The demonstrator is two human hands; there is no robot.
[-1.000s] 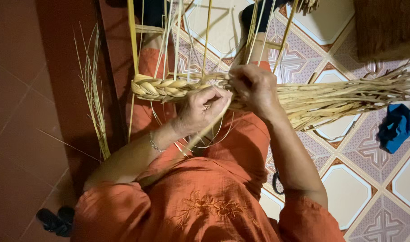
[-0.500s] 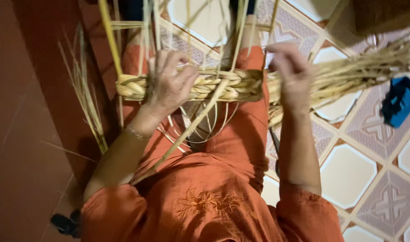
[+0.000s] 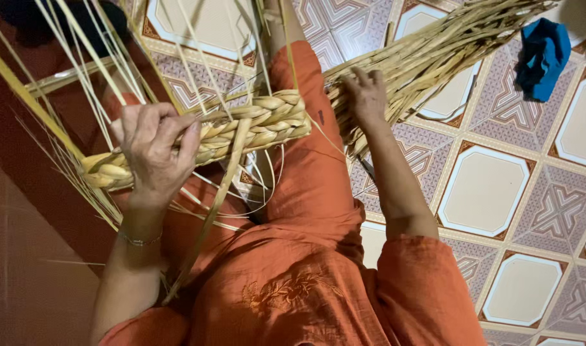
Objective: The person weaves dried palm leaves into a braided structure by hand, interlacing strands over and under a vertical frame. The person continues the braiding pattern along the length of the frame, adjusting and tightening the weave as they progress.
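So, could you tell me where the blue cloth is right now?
In the head view, the blue cloth lies on the patterned tiled floor at the upper right, beyond the loose straw bundle that the right hand touches.

Thick braid [image 3: 242, 131] of pale yellow straw, slanting across frame centre-left above the lap; loose unbraided straw bundle [image 3: 434, 48] fanning toward upper right.
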